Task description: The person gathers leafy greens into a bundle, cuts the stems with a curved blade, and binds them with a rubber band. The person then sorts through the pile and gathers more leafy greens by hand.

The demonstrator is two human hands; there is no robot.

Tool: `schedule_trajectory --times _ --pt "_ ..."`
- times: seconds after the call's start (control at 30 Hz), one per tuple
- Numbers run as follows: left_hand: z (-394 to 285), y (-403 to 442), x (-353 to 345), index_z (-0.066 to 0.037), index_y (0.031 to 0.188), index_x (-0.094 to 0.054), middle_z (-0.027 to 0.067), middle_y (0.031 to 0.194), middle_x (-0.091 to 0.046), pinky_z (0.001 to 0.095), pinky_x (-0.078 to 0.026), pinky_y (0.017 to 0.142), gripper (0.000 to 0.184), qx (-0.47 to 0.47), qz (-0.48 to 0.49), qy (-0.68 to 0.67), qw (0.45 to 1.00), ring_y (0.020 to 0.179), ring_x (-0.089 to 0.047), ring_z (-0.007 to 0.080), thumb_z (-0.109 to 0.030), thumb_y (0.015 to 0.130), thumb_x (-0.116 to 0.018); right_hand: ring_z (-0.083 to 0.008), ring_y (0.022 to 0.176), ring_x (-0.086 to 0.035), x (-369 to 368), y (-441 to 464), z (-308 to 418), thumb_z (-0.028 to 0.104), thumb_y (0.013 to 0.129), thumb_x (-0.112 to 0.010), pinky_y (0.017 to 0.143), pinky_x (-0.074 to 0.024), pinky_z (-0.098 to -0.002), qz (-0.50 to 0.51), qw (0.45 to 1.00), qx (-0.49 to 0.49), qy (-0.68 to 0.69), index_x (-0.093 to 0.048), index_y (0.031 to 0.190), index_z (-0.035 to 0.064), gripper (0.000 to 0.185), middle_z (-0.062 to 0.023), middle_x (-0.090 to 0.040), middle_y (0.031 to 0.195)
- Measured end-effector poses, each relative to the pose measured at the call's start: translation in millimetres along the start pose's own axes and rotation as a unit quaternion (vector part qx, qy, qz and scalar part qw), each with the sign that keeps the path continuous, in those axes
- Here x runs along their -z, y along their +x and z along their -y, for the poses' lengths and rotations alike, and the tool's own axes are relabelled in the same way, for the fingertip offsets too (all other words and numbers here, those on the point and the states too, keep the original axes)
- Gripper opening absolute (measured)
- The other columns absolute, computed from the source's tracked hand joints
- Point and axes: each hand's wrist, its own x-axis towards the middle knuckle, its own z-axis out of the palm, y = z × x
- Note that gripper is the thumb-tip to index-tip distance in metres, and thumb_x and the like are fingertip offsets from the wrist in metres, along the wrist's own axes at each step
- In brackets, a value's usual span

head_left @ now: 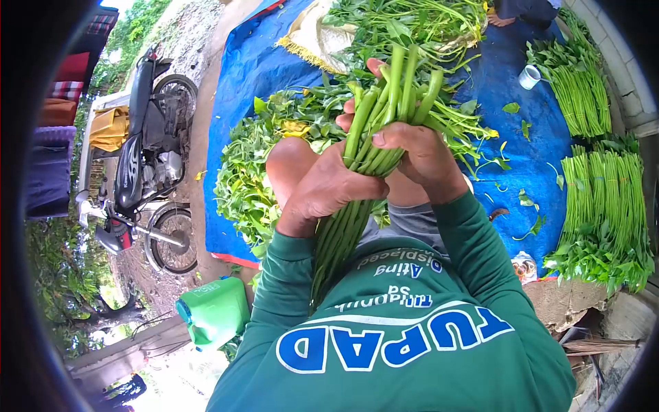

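A bundle of long green stems (pixel 343 233) slants across the lap, its thick cut ends up and its thinner length running down beside the shirt. My left hand (pixel 336 180) is wrapped round the middle of the bundle. Higher up, my right hand (pixel 415 145) grips the stems near their cut ends, thumb across the front; some fingertips show behind the bundle on its far side. Loose leafy greens (pixel 240 165) lie around the knees, and more stems (pixel 439 27) are heaped beyond the hands.
A blue tarp (pixel 522 158) covers the ground. Tied bundles (pixel 604 199) lie at the right, near a white cup (pixel 529 77). A motorcycle (pixel 147 158) and a green container (pixel 216 312) are at the left. Another person's hand (pixel 500 18) shows at the top.
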Motion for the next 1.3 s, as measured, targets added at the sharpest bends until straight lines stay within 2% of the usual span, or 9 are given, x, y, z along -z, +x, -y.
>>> schedule_trajectory --times 0.23,0.5,0.63,0.67,0.8,0.87,0.97,1.13,1.3 --pt "-2 -3 -4 -0.002 0.114 -0.070 0.0020 0.102 -0.068 0.0311 -0.050 0.085 0.045 -0.017 0.015 0.015 1.000 0.097 -0.064 0.0151 -0.006 0.071 -0.081 -0.0397 0.125 -0.069 2 6 8 0.001 0.081 -0.063 0.112 -0.0536 -0.0533 0.044 0.999 -0.016 -0.024 -0.011 0.173 0.0125 0.107 -0.0247 -0.066 0.137" --pt "-21 -10 8 0.004 0.132 -0.062 0.0075 0.118 -0.071 0.0319 -0.052 0.093 0.066 -0.046 -0.020 0.072 0.996 0.109 -0.066 0.0172 -0.018 0.076 -0.090 -0.0235 0.092 -0.069 -14 32 -7 -0.002 0.087 -0.066 0.085 -0.0582 -0.0391 -0.058 0.994 0.047 -0.083 -0.031 0.164 0.0036 0.085 -0.0123 -0.064 0.111" --pt "-35 -26 0 0.004 0.131 -0.064 0.0101 0.117 -0.073 0.0341 -0.054 0.093 0.068 -0.098 -0.178 0.189 0.961 0.107 -0.069 0.0196 -0.019 0.073 -0.092 -0.0161 0.082 -0.068 -57 46 5 0.000 0.083 -0.075 0.074 -0.0571 -0.0324 -0.114 0.974 0.112 -0.158 -0.061 0.116 0.0018 0.035 -0.0063 -0.068 0.093" --pt "-26 -22 22 0.003 0.130 -0.064 0.0093 0.115 -0.073 0.0339 -0.055 0.091 0.065 -0.080 -0.119 0.143 0.979 0.103 -0.070 0.0201 -0.016 0.074 -0.091 -0.0158 0.084 -0.069 -61 48 1 0.004 0.084 -0.081 0.076 -0.0576 -0.0323 -0.099 0.987 0.063 -0.107 -0.062 0.113 0.0032 0.035 -0.0063 -0.069 0.096" --pt "-34 -38 57 0.001 0.116 -0.069 0.0076 0.095 -0.071 0.0330 -0.056 0.079 0.046 -0.033 -0.046 -0.043 0.997 0.086 -0.069 0.0186 -0.009 0.074 -0.084 -0.0194 0.104 -0.071 -87 58 2 0.017 0.090 -0.085 0.089 -0.0595 -0.0367 -0.004 0.995 0.051 -0.087 -0.051 0.144 0.0025 0.065 -0.0105 -0.070 0.113" --pt "-38 -56 74 0.003 0.113 -0.070 0.0095 0.091 -0.072 0.0342 -0.057 0.075 0.044 -0.035 -0.049 -0.090 0.994 0.082 -0.071 0.0192 -0.013 0.074 -0.083 -0.0225 0.116 -0.068 -46 79 1 0.023 0.094 -0.081 0.096 -0.0579 -0.0389 0.133 0.821 0.319 -0.454 -0.039 0.158 0.0035 0.080 -0.0159 -0.069 0.121" --pt "-55 -100 95 0.003 0.122 -0.067 0.0111 0.094 -0.071 0.0338 -0.057 0.076 0.053 -0.012 -0.036 -0.129 0.991 0.080 -0.070 0.0206 -0.015 0.074 -0.082 -0.0239 0.129 -0.063 -79 52 16 0.029 0.101 -0.073 0.106 -0.0546 -0.0405 0.037 0.990 0.069 -0.121 -0.044 0.161 0.0043 0.071 -0.0210 -0.068 0.130" --pt "-18 -108 103 0.003 0.132 -0.063 0.0157 0.101 -0.072 0.0367 -0.060 0.076 0.066 0.025 -0.029 -0.221 0.975 0.084 -0.071 0.0233 -0.019 0.073 -0.082 -0.0153 0.105 -0.071 -50 20 6 0.018 0.102 -0.072 0.088 -0.0594 -0.0304 -0.088 0.974 0.013 -0.207 -0.070 0.131 0.0002 0.034 -0.0102 -0.073 0.114" --pt "22 -70 79 0.002 0.135 -0.061 0.0158 0.103 -0.072 0.0381 -0.063 0.078 0.073 -0.017 -0.048 -0.299 0.953 0.086 -0.072 0.0250 -0.019 0.069 -0.083 -0.0045 0.076 -0.065 -85 -7 1 0.011 0.102 -0.073 0.065 -0.0520 -0.0220 0.004 0.939 0.042 -0.342 -0.073 0.116 0.0008 0.017 -0.0010 -0.074 0.091"
